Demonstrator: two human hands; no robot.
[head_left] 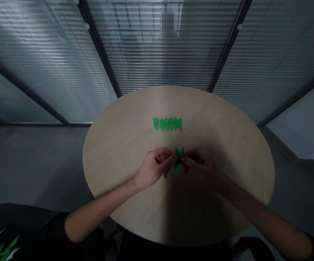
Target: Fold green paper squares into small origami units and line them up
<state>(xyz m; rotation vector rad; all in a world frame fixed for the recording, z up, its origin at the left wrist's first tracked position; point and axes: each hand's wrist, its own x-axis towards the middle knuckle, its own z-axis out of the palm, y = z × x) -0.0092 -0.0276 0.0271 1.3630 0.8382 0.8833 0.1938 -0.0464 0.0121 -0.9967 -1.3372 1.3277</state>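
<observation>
Between my two hands is a small folded green paper piece [178, 167], with two points sticking up and one pointing down. My left hand [158, 164] pinches its left side between thumb and fingers. On the right side, my right hand [200, 162] grips it the same way, partly in shadow. Both hands are just above the table, near its middle. Beyond them lies a row of several similar folded green paper pieces [169, 123], set close side by side, the leftmost slightly apart.
The round wooden table [118, 145] fills the middle of the view. Behind it stand glass panels with blinds [167, 61] and dark frames. More green paper pieces [1, 251] lie at the lower left corner, beside a dark chair [23, 212].
</observation>
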